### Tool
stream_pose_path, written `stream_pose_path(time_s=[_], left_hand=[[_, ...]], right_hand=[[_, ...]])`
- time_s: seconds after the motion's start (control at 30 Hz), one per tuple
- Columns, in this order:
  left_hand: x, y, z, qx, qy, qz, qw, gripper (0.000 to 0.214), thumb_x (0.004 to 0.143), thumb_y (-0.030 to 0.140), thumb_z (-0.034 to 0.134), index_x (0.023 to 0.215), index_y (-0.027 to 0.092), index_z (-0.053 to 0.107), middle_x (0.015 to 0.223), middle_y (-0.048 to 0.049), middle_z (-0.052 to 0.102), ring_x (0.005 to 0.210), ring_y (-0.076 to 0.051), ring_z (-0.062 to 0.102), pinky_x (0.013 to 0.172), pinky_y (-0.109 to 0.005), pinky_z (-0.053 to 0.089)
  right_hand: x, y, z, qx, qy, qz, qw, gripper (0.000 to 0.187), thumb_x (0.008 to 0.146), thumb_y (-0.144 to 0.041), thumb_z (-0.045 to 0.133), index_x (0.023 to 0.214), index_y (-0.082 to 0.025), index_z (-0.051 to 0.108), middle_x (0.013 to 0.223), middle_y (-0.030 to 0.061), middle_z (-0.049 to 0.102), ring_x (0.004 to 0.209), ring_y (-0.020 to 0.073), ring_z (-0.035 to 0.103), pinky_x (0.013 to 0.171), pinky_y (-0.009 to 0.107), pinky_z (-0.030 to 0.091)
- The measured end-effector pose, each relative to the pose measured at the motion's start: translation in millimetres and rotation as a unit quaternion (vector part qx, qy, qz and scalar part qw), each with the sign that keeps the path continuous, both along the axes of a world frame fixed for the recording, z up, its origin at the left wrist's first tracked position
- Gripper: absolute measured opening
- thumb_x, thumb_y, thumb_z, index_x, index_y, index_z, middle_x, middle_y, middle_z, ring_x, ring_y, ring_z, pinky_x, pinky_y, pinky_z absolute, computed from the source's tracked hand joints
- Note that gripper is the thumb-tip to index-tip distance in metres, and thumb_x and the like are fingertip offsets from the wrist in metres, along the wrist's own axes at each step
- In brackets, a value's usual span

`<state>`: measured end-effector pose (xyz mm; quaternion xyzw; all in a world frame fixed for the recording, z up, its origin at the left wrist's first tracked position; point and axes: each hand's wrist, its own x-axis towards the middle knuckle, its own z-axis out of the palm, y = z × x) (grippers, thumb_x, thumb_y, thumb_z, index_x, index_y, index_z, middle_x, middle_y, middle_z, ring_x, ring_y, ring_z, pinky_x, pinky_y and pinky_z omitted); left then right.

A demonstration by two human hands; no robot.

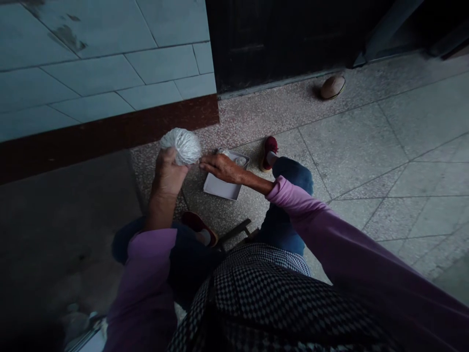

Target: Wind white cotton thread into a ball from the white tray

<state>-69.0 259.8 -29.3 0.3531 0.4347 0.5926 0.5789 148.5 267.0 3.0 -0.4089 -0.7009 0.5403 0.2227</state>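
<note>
My left hand (169,172) is closed around a round ball of white thread (182,144), held up in front of my knees. My right hand (221,167) reaches in from the right, its fingertips pinched together right beside the ball, apparently on a strand too thin to see. Directly below my right hand a shallow white box (224,187) lies on the floor with some pale material in its far corner. I am seated, with purple sleeves and a black-and-white checked apron over blue trousers.
My feet in red shoes (268,150) rest on the speckled stone floor. A small brown rounded object (332,87) lies by a dark doorway at the back. A tiled wall with a dark red base runs along the left. A stool's legs (236,230) show between my knees.
</note>
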Motion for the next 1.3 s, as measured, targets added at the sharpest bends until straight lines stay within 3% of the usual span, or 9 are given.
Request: stream_pose_path(time_s=[0.13, 0.2, 0.3, 0.43, 0.53, 0.73, 0.93, 1.1, 1.3], left_hand=[[-7, 5, -5.0, 0.058, 0.082, -0.012, 0.995, 0.073, 0.090, 0.080, 0.109, 0.119, 0.022, 0.075, 0.123, -0.0040, 0.083, 0.157, -0.039, 0.071, 0.114, -0.051, 0.057], [-7, 5, -4.0, 0.079, 0.135, 0.020, 0.988, 0.075, 0.092, 0.080, 0.108, 0.125, 0.021, 0.074, 0.126, -0.0034, 0.083, 0.150, -0.037, 0.072, 0.117, -0.051, 0.055], [-5, 4, -0.4, 0.072, 0.228, 0.070, 0.968, 0.085, 0.080, 0.072, 0.117, 0.132, 0.022, 0.073, 0.131, -0.0053, 0.082, 0.133, -0.033, 0.074, 0.117, -0.048, 0.057], [-5, 4, 2.1, 0.018, 0.302, 0.009, 0.953, 0.085, 0.069, 0.070, 0.117, 0.128, 0.023, 0.078, 0.120, -0.0066, 0.082, 0.114, -0.032, 0.074, 0.105, -0.047, 0.061], [-4, 1, 1.4, -0.009, 0.263, -0.071, 0.962, 0.072, 0.073, 0.075, 0.109, 0.117, 0.024, 0.083, 0.105, -0.0053, 0.081, 0.099, -0.031, 0.074, 0.090, -0.043, 0.060], [7, -9, 2.5, -0.051, 0.104, -0.145, 0.983, 0.068, 0.075, 0.077, 0.108, 0.116, 0.026, 0.088, 0.100, -0.0074, 0.085, 0.092, -0.032, 0.082, 0.075, -0.039, 0.064], [13, -13, 8.8, -0.033, 0.047, -0.154, 0.986, 0.076, 0.070, 0.070, 0.118, 0.125, 0.026, 0.090, 0.109, -0.0086, 0.092, 0.108, -0.036, 0.091, 0.091, -0.043, 0.076], [13, -13, 9.9, -0.042, 0.000, -0.124, 0.991, 0.070, 0.072, 0.073, 0.114, 0.117, 0.027, 0.089, 0.110, -0.0106, 0.093, 0.116, -0.040, 0.092, 0.089, -0.045, 0.078], [3, -2, 2.9, -0.008, -0.012, -0.020, 1.000, 0.073, 0.078, 0.081, 0.112, 0.113, 0.028, 0.076, 0.127, -0.0111, 0.092, 0.140, -0.041, 0.084, 0.106, -0.049, 0.075]], right_hand=[[0, -9, 10.6, -0.009, 0.030, 0.031, 0.999, 0.047, 0.128, -0.029, 0.085, 0.084, -0.024, 0.068, 0.086, 0.0017, 0.069, 0.092, 0.0227, 0.065, 0.093, 0.035, 0.053], [3, -10, 14.5, -0.007, 0.048, 0.047, 0.998, 0.050, 0.128, -0.035, 0.087, 0.082, -0.025, 0.069, 0.088, 0.0025, 0.073, 0.092, 0.0229, 0.067, 0.094, 0.036, 0.055], [10, -8, 16.5, 0.009, 0.057, 0.060, 0.996, 0.051, 0.130, -0.051, 0.086, 0.087, -0.026, 0.072, 0.092, 0.0036, 0.077, 0.094, 0.0240, 0.069, 0.095, 0.036, 0.059], [26, 8, 14.1, 0.086, 0.049, 0.028, 0.995, 0.054, 0.139, -0.064, 0.065, 0.104, -0.024, 0.073, 0.099, 0.0053, 0.075, 0.098, 0.0240, 0.068, 0.096, 0.035, 0.059], [35, 23, 10.8, 0.124, 0.039, -0.007, 0.991, 0.053, 0.140, -0.063, 0.058, 0.104, -0.024, 0.067, 0.100, 0.0049, 0.072, 0.098, 0.0231, 0.063, 0.095, 0.035, 0.056], [34, 38, -0.5, 0.099, 0.058, -0.087, 0.990, 0.059, 0.134, -0.068, 0.077, 0.095, -0.026, 0.061, 0.092, 0.0011, 0.061, 0.092, 0.0216, 0.053, 0.088, 0.035, 0.049], [31, 45, -8.4, 0.074, 0.068, -0.119, 0.988, 0.059, 0.134, -0.057, 0.083, 0.090, -0.028, 0.056, 0.087, -0.0014, 0.051, 0.091, 0.0212, 0.048, 0.085, 0.035, 0.045], [29, 42, -9.8, 0.082, 0.025, -0.118, 0.989, 0.053, 0.137, -0.039, 0.075, 0.089, -0.027, 0.056, 0.087, -0.0003, 0.055, 0.094, 0.0216, 0.055, 0.089, 0.033, 0.049], [7, 16, -15.9, 0.095, -0.051, 0.002, 0.994, 0.035, 0.136, -0.023, 0.068, 0.101, -0.023, 0.066, 0.100, 0.0039, 0.073, 0.102, 0.0233, 0.069, 0.100, 0.033, 0.052]])
